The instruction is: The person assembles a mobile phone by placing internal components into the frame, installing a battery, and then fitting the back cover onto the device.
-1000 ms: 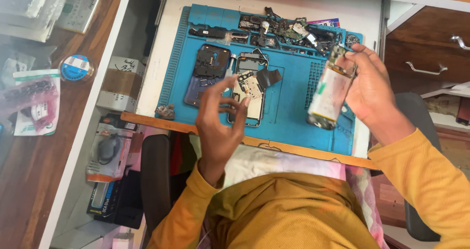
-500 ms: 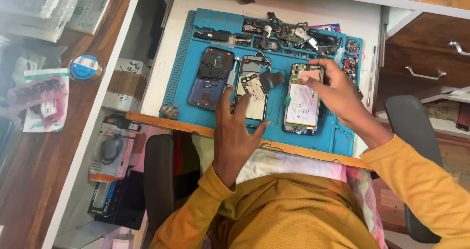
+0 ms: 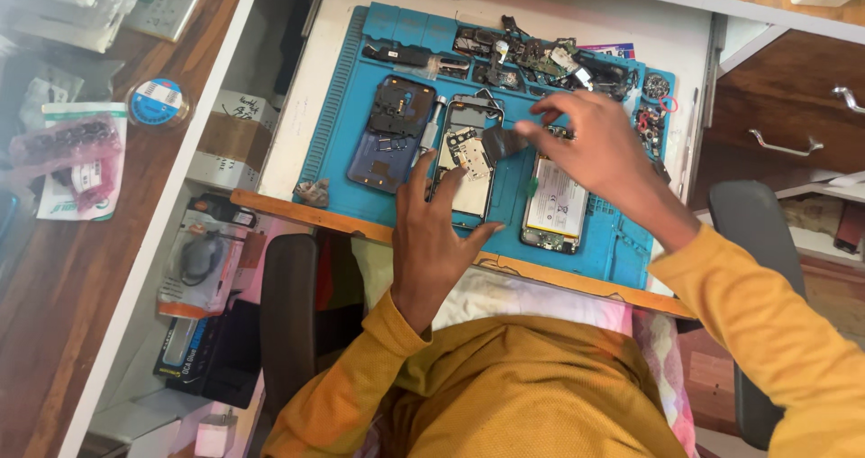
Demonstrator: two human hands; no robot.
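The opened phone with its pale battery [image 3: 551, 208] now lies flat on the blue repair mat [image 3: 333, 134]; half a second ago the right hand was only lowering it there, and a second ago it was held up on edge above the mat. So the right hand [image 3: 599, 152] has let go of it and moved toward eleven o'clock, its fingers [image 3: 541, 116] drawn together just over a small dark part [image 3: 501, 141] that lies between the two phones; whether they actually pinch it I cannot tell. The work has shifted from the battery phone to the middle one.

The left hand [image 3: 437, 233] has barely moved: fingers spread apart, tips resting on the lower edge of the middle phone frame [image 3: 467, 156], pinning it to the mat. A dark back cover [image 3: 389, 132] lies at nine o'clock from that frame, and loose parts and boards [image 3: 541, 60] crowd the mat's far edge at twelve.

Off the worktop [image 3: 577, 12], at nine o'clock, a round blue-topped tin [image 3: 155, 102] sits on a brown shelf beside a clear packet with pink contents [image 3: 65, 156]. At seven o'clock hangs a blister pack with an orange card [image 3: 200, 269], and below it a dark flat box [image 3: 194, 354].
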